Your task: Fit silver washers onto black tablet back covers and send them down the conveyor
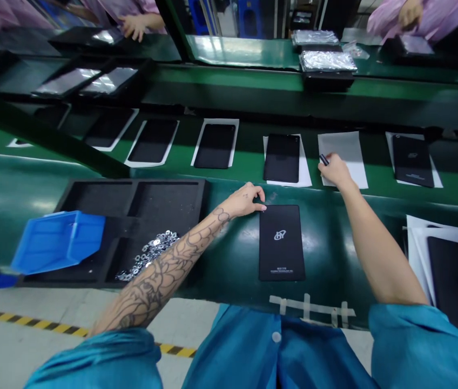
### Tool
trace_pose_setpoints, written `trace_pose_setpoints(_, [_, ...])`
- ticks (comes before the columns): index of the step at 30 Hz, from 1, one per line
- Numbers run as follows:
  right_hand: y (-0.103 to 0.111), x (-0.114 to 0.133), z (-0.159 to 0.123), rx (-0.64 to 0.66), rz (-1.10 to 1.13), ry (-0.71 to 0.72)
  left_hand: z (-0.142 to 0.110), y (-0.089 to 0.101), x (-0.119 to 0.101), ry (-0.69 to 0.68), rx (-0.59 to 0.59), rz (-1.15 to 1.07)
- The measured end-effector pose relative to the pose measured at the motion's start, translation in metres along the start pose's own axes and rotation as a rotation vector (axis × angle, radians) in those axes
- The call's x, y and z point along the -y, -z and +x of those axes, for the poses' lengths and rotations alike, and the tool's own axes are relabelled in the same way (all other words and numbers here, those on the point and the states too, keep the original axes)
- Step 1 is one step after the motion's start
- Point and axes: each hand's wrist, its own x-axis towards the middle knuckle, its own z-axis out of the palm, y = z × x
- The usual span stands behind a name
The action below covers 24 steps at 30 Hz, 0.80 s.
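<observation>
A black tablet back cover (281, 243) with a pale logo and small print lies flat on the green bench before me. My left hand (247, 200) is at its upper left corner, thumb tip touching it, index finger bent and apart from the thumb. My right hand (336, 170) is closed around a short dark pen-like tool (324, 159); its exact kind is unclear. That hand rests over a white sheet (344, 151) on the green conveyor. Left of it, a black panel (281, 158) lies on another white sheet.
Left, a black divided tray (168, 200) holds small shiny metal rings (154, 251) and a blue bin (59, 240). More panels (215, 146) on sheets line the conveyor. Stacked panels (456, 270) stand right. A green post (51, 135) crosses the left. Co-workers in pink sleeves (435, 21) work opposite.
</observation>
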Motion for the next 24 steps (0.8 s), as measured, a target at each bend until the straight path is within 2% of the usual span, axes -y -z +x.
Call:
trace_pose_setpoints(3, [0.007, 0.006, -0.006, -0.007, 0.141, 0.013, 0.021, 0.016, -0.009, 0.035, 0.130, 0.139])
trace_pose_setpoints(5, [0.009, 0.017, -0.022, -0.037, 0.293, 0.050, 0.035, 0.024, -0.017, 0.006, 0.201, 0.252])
trace_pose_setpoints(7, [0.009, 0.033, -0.045, -0.014, 0.536, 0.112, 0.050, 0.027, -0.027, -0.112, 0.239, 0.306])
trace_pose_setpoints(10, [0.004, 0.059, -0.082, 0.101, 0.932, 0.206, 0.069, 0.026, -0.040, -0.344, 0.309, 0.311])
trace_pose_setpoints(13, [-0.001, 0.081, -0.110, 0.235, 1.168, 0.285, 0.083, 0.019, -0.049, -0.451, 0.382, 0.350])
trace_pose_setpoints(17, [-0.006, 0.100, -0.130, 0.318, 1.237, 0.373, 0.090, 0.012, -0.046, -0.400, 0.402, 0.278])
trace_pose_setpoints(20, [-0.010, 0.114, -0.138, 0.278, 1.260, 0.432, 0.086, 0.012, -0.035, -0.311, 0.351, 0.186])
trace_pose_setpoints(24, [-0.020, 0.133, -0.151, 0.236, 1.271, 0.501, 0.068, 0.019, -0.022, -0.236, 0.253, 0.214])
